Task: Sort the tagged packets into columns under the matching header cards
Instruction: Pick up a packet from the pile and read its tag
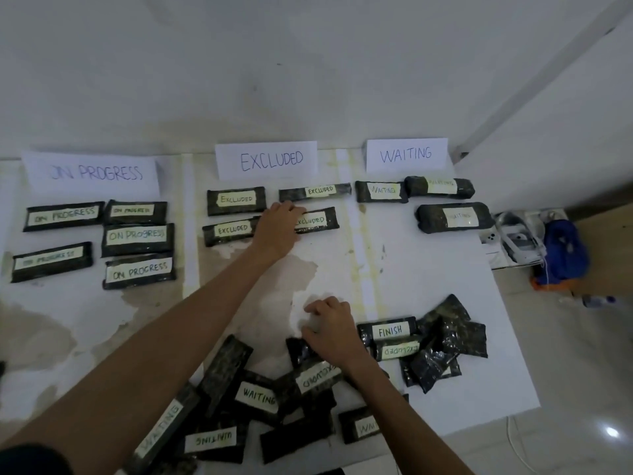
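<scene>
Rightward, blue bag (566, 250) & white gear (519, 243) beside lower WAITING pkt (454, 217).

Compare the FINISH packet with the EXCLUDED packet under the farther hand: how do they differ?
The FINISH packet lies in the unsorted pile; the EXCLUDED packet lies sorted below the EXCLUDED card. The left hand holds the EXCLUDED packet, not the FINISH packet. Both are dark with pale tags.
</scene>
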`<state>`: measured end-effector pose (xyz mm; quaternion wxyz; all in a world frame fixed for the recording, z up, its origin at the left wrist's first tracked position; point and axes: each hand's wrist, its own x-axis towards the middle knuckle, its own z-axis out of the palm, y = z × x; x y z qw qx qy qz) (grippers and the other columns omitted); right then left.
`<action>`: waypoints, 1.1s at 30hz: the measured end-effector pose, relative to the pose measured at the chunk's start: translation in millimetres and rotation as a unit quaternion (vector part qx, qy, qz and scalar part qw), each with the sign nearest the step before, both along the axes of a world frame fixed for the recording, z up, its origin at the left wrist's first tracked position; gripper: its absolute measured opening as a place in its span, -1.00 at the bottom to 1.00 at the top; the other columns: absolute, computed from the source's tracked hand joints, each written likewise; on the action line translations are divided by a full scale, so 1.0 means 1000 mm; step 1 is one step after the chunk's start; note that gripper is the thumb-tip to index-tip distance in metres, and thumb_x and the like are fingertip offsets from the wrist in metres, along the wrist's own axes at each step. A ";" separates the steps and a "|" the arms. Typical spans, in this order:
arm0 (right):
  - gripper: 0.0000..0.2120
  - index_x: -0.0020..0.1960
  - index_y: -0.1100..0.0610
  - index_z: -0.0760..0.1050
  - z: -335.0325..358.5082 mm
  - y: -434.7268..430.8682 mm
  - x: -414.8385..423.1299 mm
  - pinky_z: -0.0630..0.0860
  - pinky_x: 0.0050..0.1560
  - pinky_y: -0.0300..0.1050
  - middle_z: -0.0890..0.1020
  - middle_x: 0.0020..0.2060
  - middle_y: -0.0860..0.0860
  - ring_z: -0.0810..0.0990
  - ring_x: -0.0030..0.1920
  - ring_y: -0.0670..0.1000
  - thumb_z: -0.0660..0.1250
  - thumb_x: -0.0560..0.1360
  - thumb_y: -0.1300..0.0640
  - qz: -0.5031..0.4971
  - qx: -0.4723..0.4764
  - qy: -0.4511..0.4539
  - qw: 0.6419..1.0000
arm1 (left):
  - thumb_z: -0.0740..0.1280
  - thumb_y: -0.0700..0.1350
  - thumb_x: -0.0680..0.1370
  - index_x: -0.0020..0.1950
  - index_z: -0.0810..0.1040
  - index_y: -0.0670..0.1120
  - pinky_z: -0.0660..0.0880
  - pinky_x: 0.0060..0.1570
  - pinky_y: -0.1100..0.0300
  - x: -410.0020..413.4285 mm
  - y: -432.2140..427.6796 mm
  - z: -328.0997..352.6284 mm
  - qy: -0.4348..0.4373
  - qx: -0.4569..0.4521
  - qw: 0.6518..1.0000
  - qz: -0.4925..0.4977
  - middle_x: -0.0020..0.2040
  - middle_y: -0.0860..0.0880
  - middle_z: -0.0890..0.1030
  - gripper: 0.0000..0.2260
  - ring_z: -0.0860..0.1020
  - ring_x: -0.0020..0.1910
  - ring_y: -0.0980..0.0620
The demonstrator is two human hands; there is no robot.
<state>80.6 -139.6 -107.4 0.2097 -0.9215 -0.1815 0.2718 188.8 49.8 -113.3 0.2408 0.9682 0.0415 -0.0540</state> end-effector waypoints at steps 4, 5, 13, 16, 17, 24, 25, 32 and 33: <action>-0.59 0.11 0.14 0.52 -0.005 -0.003 0.006 0.31 0.17 0.00 0.56 0.03 0.10 0.46 0.07 0.15 0.19 0.37 -0.05 0.015 0.011 -0.005 1.000 | 0.42 -0.17 0.43 0.36 0.39 -0.13 0.32 0.21 -0.03 0.012 -0.001 -0.004 0.002 0.002 1.000 0.002 0.23 -0.15 0.45 -0.49 0.39 0.19 -0.16; -0.64 0.12 0.16 0.52 -0.002 -0.004 0.008 0.29 0.19 -0.02 0.56 0.02 0.10 0.46 0.08 0.14 0.25 0.39 0.02 0.020 0.021 -0.003 1.000 | 0.42 -0.17 0.43 0.36 0.38 -0.13 0.32 0.21 -0.03 0.012 -0.001 -0.004 0.002 0.002 1.000 0.001 0.24 -0.15 0.45 -0.48 0.38 0.19 -0.16; -0.61 0.21 0.12 0.48 0.026 -0.032 0.016 0.44 0.12 -0.07 0.53 0.10 0.09 0.45 0.12 0.09 0.37 0.38 0.19 0.096 0.060 0.061 0.992 | 0.38 -0.11 0.45 0.34 0.41 -0.13 0.27 0.23 -0.06 -0.023 -0.008 0.012 -0.029 -0.013 0.999 0.011 0.24 -0.16 0.42 -0.53 0.33 0.22 -0.20; -0.50 0.24 0.04 0.45 0.037 -0.045 0.010 0.47 0.07 -0.04 0.49 0.14 0.03 0.44 0.13 0.07 0.42 0.31 0.10 0.207 0.013 0.050 0.977 | 0.33 -0.15 0.46 0.27 0.47 -0.13 0.30 0.22 -0.02 -0.062 -0.017 0.016 -0.012 -0.057 0.998 0.008 0.19 -0.15 0.46 -0.63 0.37 0.17 -0.19; -0.46 0.25 0.05 0.44 0.039 -0.048 0.007 0.48 0.06 -0.01 0.48 0.15 0.04 0.45 0.11 0.08 0.45 0.29 0.07 0.250 -0.013 0.028 0.968 | 0.32 -0.16 0.46 0.25 0.49 -0.12 0.32 0.20 -0.01 -0.078 -0.020 0.016 0.001 -0.074 0.997 0.004 0.17 -0.14 0.48 -0.65 0.39 0.15 -0.18; -0.36 0.16 0.11 0.50 0.032 -0.055 -0.014 0.48 -0.05 0.01 0.57 -0.02 0.07 0.55 -0.05 0.12 0.56 0.10 0.07 0.380 -0.112 -0.131 0.909 | 0.29 -0.18 0.50 0.19 0.53 -0.10 0.31 0.23 0.14 -0.186 -0.037 0.017 0.055 -0.154 0.986 0.025 0.13 -0.07 0.52 -0.73 0.45 0.14 -0.05; -0.36 0.15 0.12 0.51 0.032 -0.055 -0.016 0.48 -0.08 -0.01 0.58 -0.05 0.06 0.56 -0.08 0.11 0.54 0.09 0.06 0.372 -0.104 -0.143 0.911 | 0.29 -0.17 0.51 0.22 0.52 -0.11 0.31 0.24 0.15 -0.196 -0.038 0.021 0.063 -0.166 0.983 0.041 0.15 -0.06 0.51 -0.72 0.43 0.16 -0.03; -0.48 0.17 0.05 0.45 0.051 -0.041 -0.017 0.54 -0.09 -0.07 0.59 0.02 -0.01 0.57 -0.05 0.02 0.49 0.26 -0.01 0.023 0.004 -0.030 0.999 | 0.32 -0.10 0.51 0.38 0.32 -0.04 0.41 0.14 0.15 -0.222 -0.052 0.044 0.073 -0.301 0.917 0.251 0.23 -0.02 0.39 -0.56 0.41 0.16 0.05; -0.49 0.14 0.04 0.45 0.053 -0.036 -0.019 0.57 -0.11 -0.04 0.60 -0.01 -0.03 0.58 -0.08 0.00 0.51 0.25 -0.01 -0.040 0.039 0.011 0.998 | 0.31 -0.10 0.53 0.38 0.33 -0.04 0.41 0.08 0.20 -0.220 -0.054 0.046 0.089 -0.324 0.907 0.256 0.22 -0.02 0.43 -0.58 0.43 0.13 0.07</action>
